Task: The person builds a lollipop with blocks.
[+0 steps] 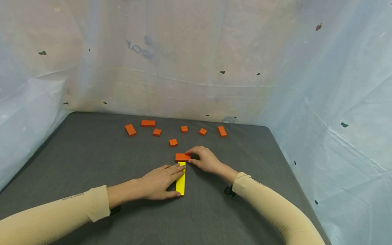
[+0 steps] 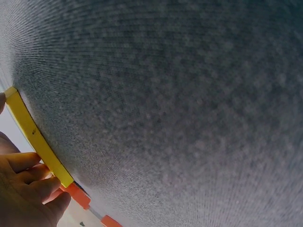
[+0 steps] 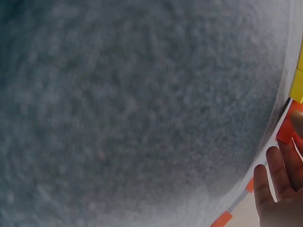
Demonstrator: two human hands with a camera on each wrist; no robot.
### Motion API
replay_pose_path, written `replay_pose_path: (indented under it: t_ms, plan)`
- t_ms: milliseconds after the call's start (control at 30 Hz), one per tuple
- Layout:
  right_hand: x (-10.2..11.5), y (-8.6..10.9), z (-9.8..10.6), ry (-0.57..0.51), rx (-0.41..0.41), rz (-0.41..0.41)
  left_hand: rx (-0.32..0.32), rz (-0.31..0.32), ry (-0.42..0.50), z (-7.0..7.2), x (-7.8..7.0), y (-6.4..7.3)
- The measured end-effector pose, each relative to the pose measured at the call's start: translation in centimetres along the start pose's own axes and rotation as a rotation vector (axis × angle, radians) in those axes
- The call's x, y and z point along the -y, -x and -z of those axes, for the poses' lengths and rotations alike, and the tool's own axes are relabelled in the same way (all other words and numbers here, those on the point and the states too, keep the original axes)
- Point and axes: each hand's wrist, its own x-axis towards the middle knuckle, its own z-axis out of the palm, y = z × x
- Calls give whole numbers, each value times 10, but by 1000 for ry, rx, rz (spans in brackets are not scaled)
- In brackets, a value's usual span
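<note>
A long yellow block [image 1: 180,183] lies lengthwise on the dark cloth. My left hand [image 1: 159,182] rests on it, with straight fingers [image 2: 40,184] across its far part and the thumb at its near end. Crosswise at the far end of the yellow block lies an orange rectangular block [image 1: 181,157]. My right hand [image 1: 208,161] pinches the right end of this orange block between thumb and fingers. In the right wrist view the thumb partly covers the orange block [image 3: 287,126], and the yellow block [image 3: 297,87] shows just above it.
Farther back lie several orange pieces: a small block [image 1: 173,143], others like it [image 1: 157,132], and longer blocks [image 1: 148,123] at the back left and back right [image 1: 222,131]. Pale plastic sheeting [image 1: 183,68] surrounds the dark table [image 1: 92,153] at the back and sides.
</note>
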Motion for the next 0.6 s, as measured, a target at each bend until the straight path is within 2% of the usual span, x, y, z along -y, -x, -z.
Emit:
replay_pose_path:
  t_ms: [600]
  plan:
    - [5,1,-1,33,30,-2,-10,-9,2,1,-1,0]
